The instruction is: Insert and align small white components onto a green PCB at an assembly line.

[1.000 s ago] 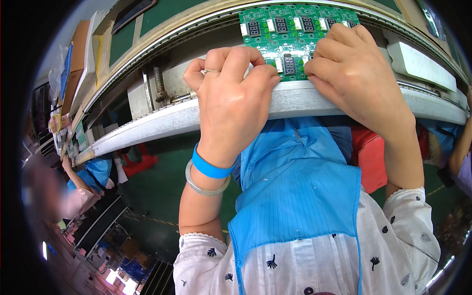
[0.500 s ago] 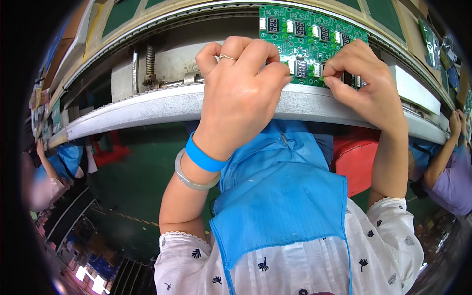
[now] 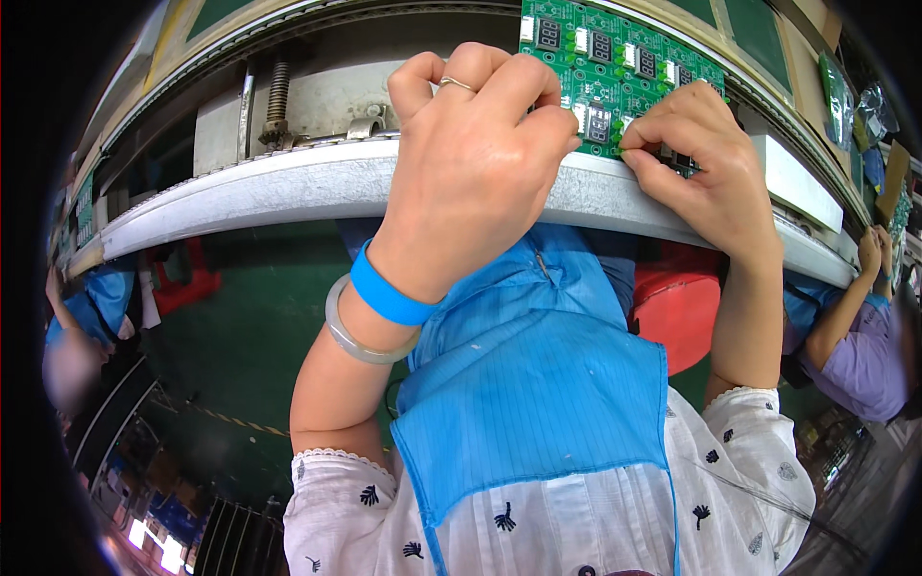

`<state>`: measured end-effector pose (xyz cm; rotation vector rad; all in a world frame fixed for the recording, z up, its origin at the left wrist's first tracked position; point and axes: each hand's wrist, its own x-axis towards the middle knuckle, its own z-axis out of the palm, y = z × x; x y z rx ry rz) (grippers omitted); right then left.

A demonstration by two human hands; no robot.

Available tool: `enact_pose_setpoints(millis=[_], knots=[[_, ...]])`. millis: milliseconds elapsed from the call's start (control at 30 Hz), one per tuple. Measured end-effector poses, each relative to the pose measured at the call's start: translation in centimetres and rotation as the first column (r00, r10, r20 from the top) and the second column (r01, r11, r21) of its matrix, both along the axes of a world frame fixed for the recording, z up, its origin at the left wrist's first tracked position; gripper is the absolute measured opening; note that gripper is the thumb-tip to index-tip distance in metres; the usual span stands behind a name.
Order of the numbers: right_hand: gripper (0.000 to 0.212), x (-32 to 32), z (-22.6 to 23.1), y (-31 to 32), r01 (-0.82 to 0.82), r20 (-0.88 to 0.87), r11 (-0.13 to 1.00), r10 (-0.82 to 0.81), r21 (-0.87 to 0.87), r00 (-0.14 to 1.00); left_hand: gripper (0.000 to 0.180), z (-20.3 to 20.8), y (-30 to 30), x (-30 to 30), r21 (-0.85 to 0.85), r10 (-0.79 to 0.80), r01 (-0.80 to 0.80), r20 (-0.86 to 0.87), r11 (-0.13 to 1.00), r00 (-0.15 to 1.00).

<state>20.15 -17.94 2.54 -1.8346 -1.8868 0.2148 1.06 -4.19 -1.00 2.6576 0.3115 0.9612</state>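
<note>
A green circuit board (image 3: pixel 619 88) lies along the conveyor, carrying rows of black digit displays (image 3: pixel 597 122), white connectors (image 3: pixel 582 39) and small green parts. My left hand (image 3: pixel 475 158), with a ring, blue wristband and pale bangle on that arm, is closed over the board's left front corner. Its fingertips press together beside a display in the front row; whatever they hold is hidden. At the board's front edge, my right hand (image 3: pixel 706 163) pinches with thumb and forefinger close to a small green part (image 3: pixel 618 142). I cannot make out what is between those fingers.
A pale metal rail (image 3: pixel 279 197) runs across in front of me. Behind it are a spring-wound rod (image 3: pixel 278 101) and a metal bracket (image 3: pixel 367 125). A red stool (image 3: pixel 677 307) is under the rail. Other people (image 3: pixel 855 336) work at both sides, the right one in a purple sleeve.
The board has shifted a little to the right against the rail's fittings. Both hands keep nearly the same closed pose; my right fingertips now sit closer to the front display.
</note>
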Motion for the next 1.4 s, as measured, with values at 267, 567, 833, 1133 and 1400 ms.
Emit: enact_pose_setpoints(millis=[267,567,833,1133,1400], knots=[[0.009,-0.5,0.5,0.2,0.019,0.095,1.0,-0.018,-0.012,0.995,0.011,0.1,0.1,-0.1,0.0,-0.001,0.001,-0.01,1.0,1.0],[0.009,-0.7,0.6,0.2,0.01,0.134,0.999,-0.006,-0.033,0.991,0.011,0.2,0.1,-0.2,-0.012,-0.005,0.005,-0.012,1.0,1.0],[0.014,-0.9,1.8,0.5,-0.026,0.127,0.997,0.017,0.068,0.992,0.011,0.2,0.2,-0.2,-0.008,-0.007,0.007,-0.01,1.0,1.0],[0.013,-3.3,2.0,2.6,-0.04,0.118,0.998,0.035,0.042,0.992,0.01,0.4,1.1,-1.0,-0.148,0.096,-0.076,0.137,0.986,0.986],[0.011,-4.1,1.8,3.5,-0.058,0.208,0.998,0.056,0.001,0.977,0.009,-0.2,1.5,-1.3,-0.235,0.15,-0.089,0.254,0.968,0.956]])
